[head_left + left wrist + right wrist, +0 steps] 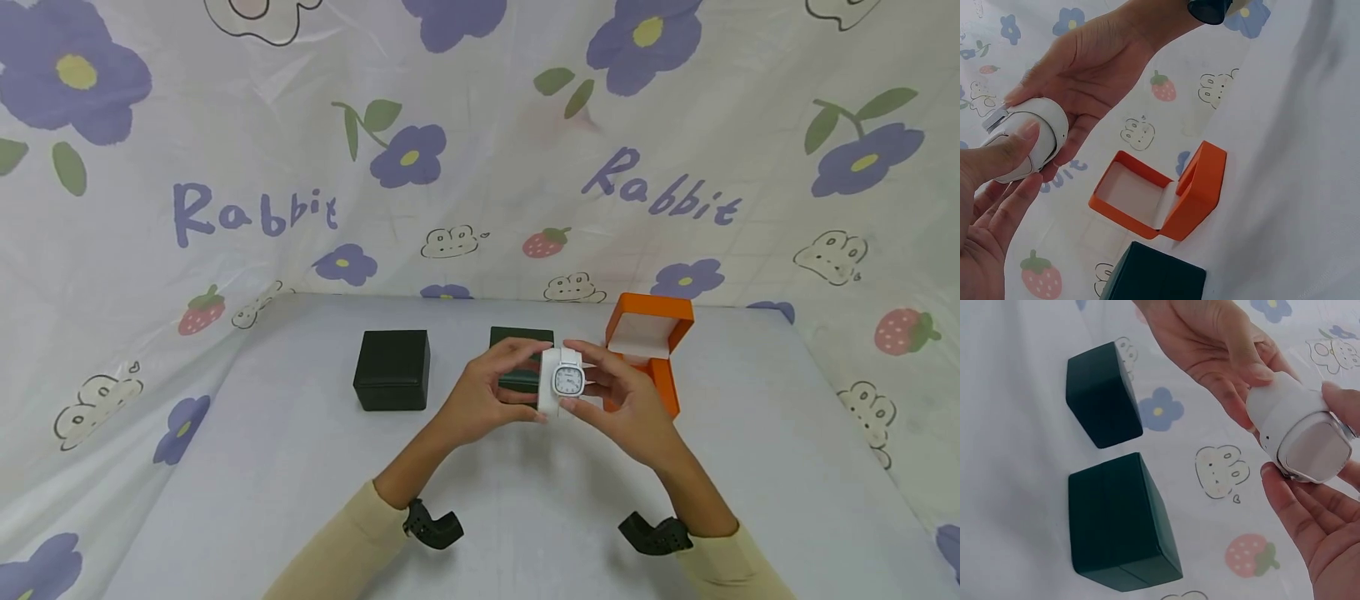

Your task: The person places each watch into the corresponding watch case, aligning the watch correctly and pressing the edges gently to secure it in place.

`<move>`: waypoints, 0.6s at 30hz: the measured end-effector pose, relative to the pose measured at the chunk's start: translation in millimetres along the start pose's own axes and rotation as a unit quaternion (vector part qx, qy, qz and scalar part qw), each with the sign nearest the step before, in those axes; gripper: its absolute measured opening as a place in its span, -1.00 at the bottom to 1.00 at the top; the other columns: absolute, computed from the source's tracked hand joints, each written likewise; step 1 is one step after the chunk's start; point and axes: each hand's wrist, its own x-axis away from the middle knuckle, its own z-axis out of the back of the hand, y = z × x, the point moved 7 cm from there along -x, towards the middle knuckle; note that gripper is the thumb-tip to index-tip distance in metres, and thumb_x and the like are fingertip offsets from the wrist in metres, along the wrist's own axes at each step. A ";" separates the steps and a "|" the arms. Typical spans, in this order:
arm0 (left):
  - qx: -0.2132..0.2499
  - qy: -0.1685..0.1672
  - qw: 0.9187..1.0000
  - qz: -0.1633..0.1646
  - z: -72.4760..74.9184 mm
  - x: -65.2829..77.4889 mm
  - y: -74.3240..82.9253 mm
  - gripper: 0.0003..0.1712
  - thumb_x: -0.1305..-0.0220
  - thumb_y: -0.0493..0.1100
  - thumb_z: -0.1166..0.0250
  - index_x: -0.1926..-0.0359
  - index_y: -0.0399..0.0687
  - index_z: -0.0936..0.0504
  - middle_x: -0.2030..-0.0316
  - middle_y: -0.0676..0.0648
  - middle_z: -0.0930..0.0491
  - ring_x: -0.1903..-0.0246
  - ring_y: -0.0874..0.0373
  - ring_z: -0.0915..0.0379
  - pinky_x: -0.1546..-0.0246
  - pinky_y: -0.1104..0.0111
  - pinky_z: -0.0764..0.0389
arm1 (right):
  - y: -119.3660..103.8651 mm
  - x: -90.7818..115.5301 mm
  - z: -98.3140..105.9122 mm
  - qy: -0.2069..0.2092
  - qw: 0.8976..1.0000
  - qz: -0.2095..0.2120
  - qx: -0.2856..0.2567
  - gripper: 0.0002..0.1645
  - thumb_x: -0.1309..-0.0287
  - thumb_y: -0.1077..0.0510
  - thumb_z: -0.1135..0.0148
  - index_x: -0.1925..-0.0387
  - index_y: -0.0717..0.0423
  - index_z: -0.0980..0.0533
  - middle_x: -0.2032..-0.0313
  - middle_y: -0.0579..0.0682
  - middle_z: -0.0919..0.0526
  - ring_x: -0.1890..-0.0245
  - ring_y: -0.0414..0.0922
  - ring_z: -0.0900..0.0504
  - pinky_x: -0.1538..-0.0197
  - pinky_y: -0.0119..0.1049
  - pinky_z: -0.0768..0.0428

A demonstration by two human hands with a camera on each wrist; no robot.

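Both hands hold a white wristwatch point(568, 381) wrapped round a white cushion point(548, 383), raised over the table in front of the boxes. Thumb and fingers of my left hand point(476, 400) grip the cushion's left end. On the other side, my right hand point(630, 417) pinches the watch end, thumb low by the dial and fingers along the top. In the right wrist view, the watch face point(1319, 452) sits between the two hands. The watch dial is turned toward the head camera.
A closed dark green box point(392, 371) stands to the left. Another dark green box point(521, 335) is partly hidden behind the hands. Behind my right hand, an orange box point(651, 305) stands with its lid raised. A printed curtain point(480, 150) hangs at the table's back.
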 end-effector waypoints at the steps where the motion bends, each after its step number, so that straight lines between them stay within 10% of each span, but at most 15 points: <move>1: -0.001 0.001 1.000 0.000 0.0 0.1 0.4 -0.02 0.06 -0.49 -0.58 -0.43 -0.18 -0.42 -0.27 -0.05 -0.40 -0.19 0.07 -0.51 0.13 0.20 -0.76 | 0.6 0.2 -0.4 0.002 1.000 -0.001 -0.004 -0.19 -0.13 0.33 -0.48 -0.40 0.02 -0.42 -0.20 0.02 -0.53 -0.05 0.10 -0.62 -0.13 -0.40 -0.63; 18: -0.006 0.011 1.000 0.011 0.3 0.4 -1.8 -0.02 0.04 -0.43 -0.59 -0.44 0.00 -0.44 -0.26 -0.04 -0.41 -0.17 0.04 -0.52 0.10 0.24 -0.75 | 4.8 0.4 -5.6 0.011 1.000 0.008 -0.028 -0.03 -0.02 0.38 -0.54 -0.46 -0.05 -0.36 -0.31 0.00 -0.45 -0.11 -0.03 -0.56 -0.18 -0.33 -0.63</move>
